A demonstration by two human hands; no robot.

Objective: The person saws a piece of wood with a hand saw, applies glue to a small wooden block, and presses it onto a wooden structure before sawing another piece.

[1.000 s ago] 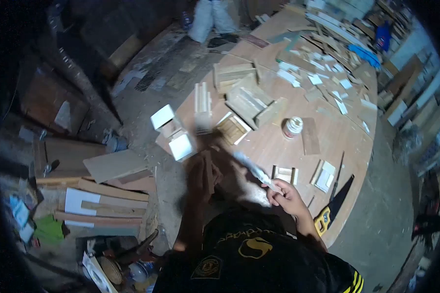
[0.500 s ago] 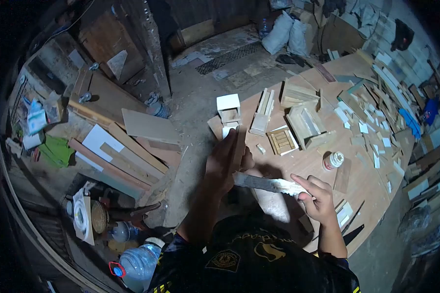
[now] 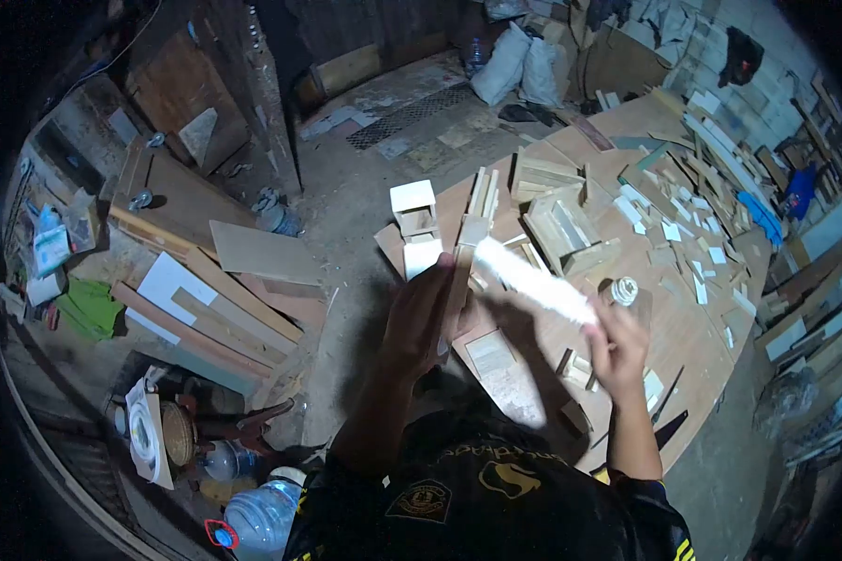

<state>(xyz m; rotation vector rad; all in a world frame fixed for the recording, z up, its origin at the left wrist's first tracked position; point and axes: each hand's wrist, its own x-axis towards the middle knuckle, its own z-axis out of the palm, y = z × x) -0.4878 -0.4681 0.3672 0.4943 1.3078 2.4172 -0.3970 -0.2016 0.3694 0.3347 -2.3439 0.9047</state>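
My left hand (image 3: 426,309) is wrapped round a narrow wooden piece (image 3: 458,290), held upright above the table's near edge. My right hand (image 3: 617,348), slightly blurred, grips the lower right end of a long strip (image 3: 538,283) that looks bright white under the light. The strip's far end is beside the top of the wooden piece; whether they touch I cannot tell. Just beyond my right hand stands an open jar (image 3: 621,291) with a whitish rim. Small wooden box-like pieces (image 3: 561,229) stand on the table beyond the strip.
The wooden table (image 3: 692,360) bears many offcuts (image 3: 669,231) at the right and a saw (image 3: 669,428) near its front edge. A small white-topped piece (image 3: 413,196) stands at its left corner. Boards (image 3: 262,251) and a large water bottle (image 3: 260,514) are at the left.
The strip in my right hand has swung up and away, its far end now near the top of the wooden piece, and shows a bright white face. The view has shifted slightly.
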